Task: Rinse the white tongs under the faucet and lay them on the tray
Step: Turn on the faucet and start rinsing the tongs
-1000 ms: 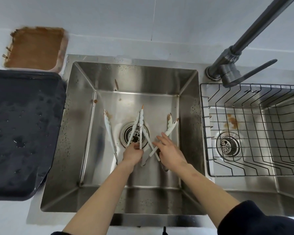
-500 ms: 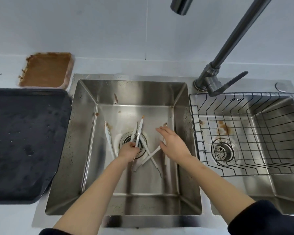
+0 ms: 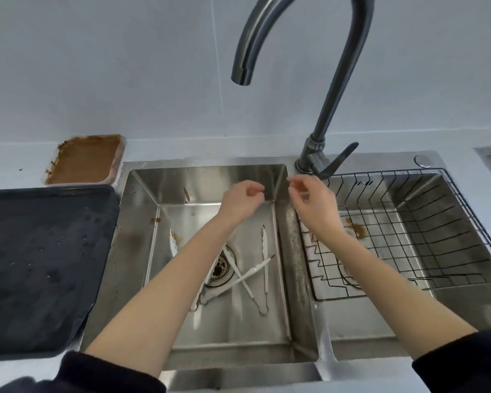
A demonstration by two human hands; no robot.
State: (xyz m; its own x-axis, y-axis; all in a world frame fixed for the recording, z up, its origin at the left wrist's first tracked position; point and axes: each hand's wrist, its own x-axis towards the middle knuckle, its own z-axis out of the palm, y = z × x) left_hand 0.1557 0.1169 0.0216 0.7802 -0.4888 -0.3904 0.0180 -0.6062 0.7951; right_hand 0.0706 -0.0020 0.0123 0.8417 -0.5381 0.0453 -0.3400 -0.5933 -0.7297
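We see both hands raised above the back of the left sink basin (image 3: 142,251), close together but not touching. The left hand (image 3: 240,201) is loosely curled, its fingers bent toward the palm, and it grasps nothing. The right hand (image 3: 313,202) hangs over the divider between the two basins, thumb and forefinger pinched near each other; we cannot tell whether anything tiny sits between them, but no tongs are in it. Both forearms are bare, with dark sleeves (image 3: 462,361) pushed up near the bottom edge.

The white tongs (image 3: 251,275) lie on the floor of the left basin, several pairs crossing one another around and over the round drain (image 3: 220,268). One pair runs along the right wall of that basin with brownish tips; another lies near the left side, partly hidden by the left forearm. None of them is touched by a hand.

The faucet (image 3: 336,80) arches high, its spout opening above the left basin, and we see no water running from it. Its lever (image 3: 339,160) points toward the right basin, where a black wire rack (image 3: 408,222) sits.

On the worktop (image 3: 12,154) to the left lies the dark tray (image 3: 40,265), beaded with droplets and carrying no tongs. Behind it stands a shallow dish (image 3: 87,158) coated in brown residue.
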